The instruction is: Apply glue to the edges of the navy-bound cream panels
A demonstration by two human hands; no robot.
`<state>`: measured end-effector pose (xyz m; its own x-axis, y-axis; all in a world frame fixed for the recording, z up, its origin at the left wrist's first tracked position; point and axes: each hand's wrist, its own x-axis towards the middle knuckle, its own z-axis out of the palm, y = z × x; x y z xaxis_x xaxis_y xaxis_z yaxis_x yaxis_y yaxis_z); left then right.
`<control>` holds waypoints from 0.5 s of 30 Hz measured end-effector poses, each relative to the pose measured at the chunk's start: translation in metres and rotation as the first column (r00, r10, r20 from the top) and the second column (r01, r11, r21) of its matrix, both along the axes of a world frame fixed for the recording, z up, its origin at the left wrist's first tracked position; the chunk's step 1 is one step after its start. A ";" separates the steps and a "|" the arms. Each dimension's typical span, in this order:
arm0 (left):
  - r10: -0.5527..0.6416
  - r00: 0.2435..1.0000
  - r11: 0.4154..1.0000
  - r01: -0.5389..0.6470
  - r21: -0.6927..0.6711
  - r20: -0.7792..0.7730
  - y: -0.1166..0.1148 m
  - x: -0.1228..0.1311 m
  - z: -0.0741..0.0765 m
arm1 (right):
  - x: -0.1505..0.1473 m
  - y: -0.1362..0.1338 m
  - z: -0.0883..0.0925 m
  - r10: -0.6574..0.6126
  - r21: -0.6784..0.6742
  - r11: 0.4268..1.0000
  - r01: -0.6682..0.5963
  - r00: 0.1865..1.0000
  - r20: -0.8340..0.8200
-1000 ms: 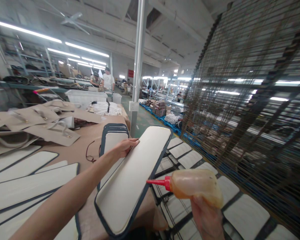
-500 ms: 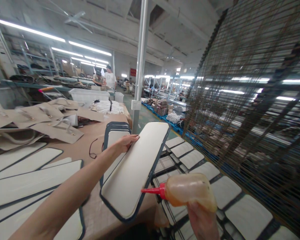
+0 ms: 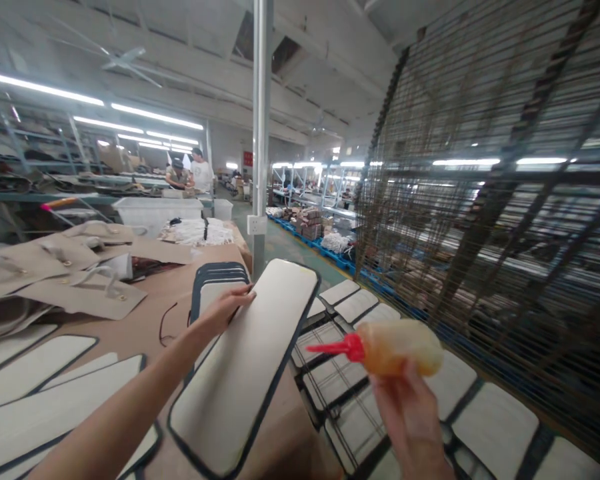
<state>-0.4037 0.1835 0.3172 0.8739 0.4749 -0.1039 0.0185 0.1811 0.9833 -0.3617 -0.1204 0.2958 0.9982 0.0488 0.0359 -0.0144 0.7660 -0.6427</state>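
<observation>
My left hand [image 3: 229, 308] grips the left edge of a long white panel [image 3: 250, 360] with rounded corners and a dark border, held tilted above the table. Behind it lies a stack of similar dark-edged panels [image 3: 220, 268], partly covered by my arm and the held panel. In my right hand [image 3: 405, 407] is a translucent squeeze bottle [image 3: 403, 347] of amber liquid, lying sideways with its red nozzle pointing left. The nozzle tip is a little to the right of the panel's right edge, apart from it.
More white panels [image 3: 55, 413] lie at the left on the brown-covered table [image 3: 155, 327]. Beige bag pieces with handles [image 3: 87, 290] are heaped behind them. A wire rack [image 3: 330, 380] holding pale pieces stands at the right, below a raised mesh frame [image 3: 480, 167]. A metal post [image 3: 261, 133] rises ahead.
The squeeze bottle has moved up and right, its nozzle leaving the panel's edge. The held panel has shifted left and down in view, and the whole view has turned slightly right.
</observation>
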 end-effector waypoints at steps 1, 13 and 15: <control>-0.053 0.999 0.998 0.053 0.023 -0.002 0.000 -0.007 -0.002 | 0.009 -0.001 0.012 -0.036 0.017 0.999 0.035 0.999 0.031; -0.216 0.957 0.946 0.254 0.202 -0.192 -0.008 -0.078 0.027 | 0.044 -0.021 0.058 0.105 -0.214 0.976 -0.038 0.943 0.315; -0.235 0.947 0.940 0.279 0.198 -0.220 -0.009 -0.080 0.032 | 0.045 -0.018 0.056 0.164 -0.259 0.962 -0.083 0.936 0.310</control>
<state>-0.4833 0.1748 0.3493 0.9433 0.2668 -0.1976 0.2258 -0.0790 0.9710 -0.3169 -0.1381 0.3515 0.9185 0.2183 0.3298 0.1423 0.5954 -0.7907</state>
